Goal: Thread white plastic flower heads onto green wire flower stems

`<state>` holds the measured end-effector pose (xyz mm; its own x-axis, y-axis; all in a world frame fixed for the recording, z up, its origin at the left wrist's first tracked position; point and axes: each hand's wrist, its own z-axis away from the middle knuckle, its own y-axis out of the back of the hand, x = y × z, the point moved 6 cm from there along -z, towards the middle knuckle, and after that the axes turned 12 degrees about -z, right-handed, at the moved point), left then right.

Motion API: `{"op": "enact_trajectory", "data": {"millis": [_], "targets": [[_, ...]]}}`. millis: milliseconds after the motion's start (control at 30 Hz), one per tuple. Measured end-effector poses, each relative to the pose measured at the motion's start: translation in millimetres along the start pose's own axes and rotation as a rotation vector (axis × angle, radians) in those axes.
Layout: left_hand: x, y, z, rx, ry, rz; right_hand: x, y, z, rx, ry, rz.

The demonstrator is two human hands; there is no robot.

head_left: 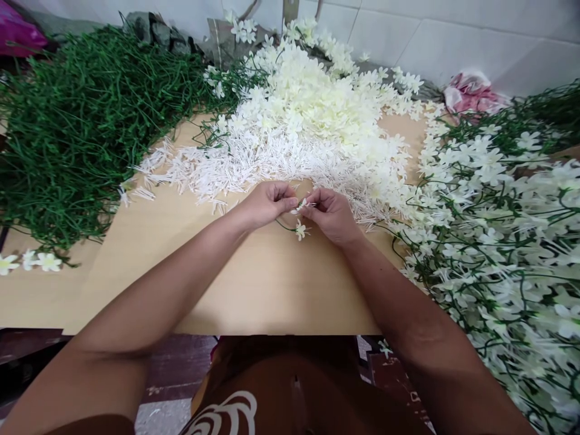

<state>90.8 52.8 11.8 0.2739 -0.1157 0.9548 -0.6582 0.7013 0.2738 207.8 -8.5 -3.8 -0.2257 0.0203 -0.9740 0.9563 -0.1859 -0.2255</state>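
Note:
Both hands meet over the middle of the board, fingers pinched close together. My left hand (272, 202) is closed on a green artificial flower stem (285, 226), whose lower branch ends in a small white blossom (301, 230). My right hand (333, 212) pinches at a white artificial flower (301, 207) on the same stem, between the two hands. The fingertips partly hide this flower. Just beyond the hands lies a heap of thin white stamens (254, 163), with a pile of loose white petals (317, 96) behind it.
Green plastic stems (90, 121) are heaped at the left. Finished-looking white flowers on stems (507, 260) crowd the right side. A tan board (254, 290) covers the table, its front edge close to my body. A tiled wall (417, 42) stands behind.

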Motion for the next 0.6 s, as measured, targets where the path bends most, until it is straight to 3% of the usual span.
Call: {"op": "enact_trajectory", "data": {"millis": [233, 600], "targets": [[-1.3, 1.8, -0.2, -0.074, 0.013, -0.074, 0.7, 1.4, -6.0, -0.098, -0.165, -0.074], [-3.4, -1.1, -0.4, -0.036, 0.003, -0.139, 0.8, -3.3, -3.9, -0.055, -0.161, -0.027]]}}
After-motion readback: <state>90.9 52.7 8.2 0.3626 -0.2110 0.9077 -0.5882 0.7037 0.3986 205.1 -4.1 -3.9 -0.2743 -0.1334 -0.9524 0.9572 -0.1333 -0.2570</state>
